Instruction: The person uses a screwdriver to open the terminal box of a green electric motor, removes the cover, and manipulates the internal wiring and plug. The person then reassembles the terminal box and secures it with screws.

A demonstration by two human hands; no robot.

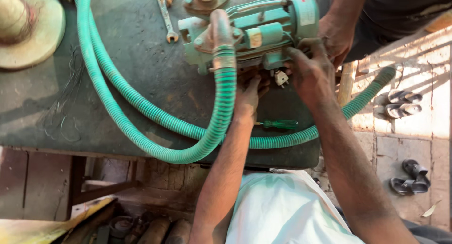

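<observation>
A green water pump (263,32) with a rusty pipe fitting lies on a dark worktable (141,60). A ribbed green hose (141,107) loops from its outlet across the table. My left hand (248,96) reaches under the pump's near side, fingers against its base. My right hand (308,70) presses on the pump's lower right corner, beside a small pale plug part (281,78). What the fingers hold is hidden. A green-handled screwdriver (279,124) lies just below my hands. Another person's hand (336,37) steadies the pump's right end.
A metal spanner (165,16) lies at the table's far edge. A round tan disc (28,27) sits at the far left with thin loose wires nearby. Sandals (400,103) lie on the paved floor to the right. Scrap parts lie under the table.
</observation>
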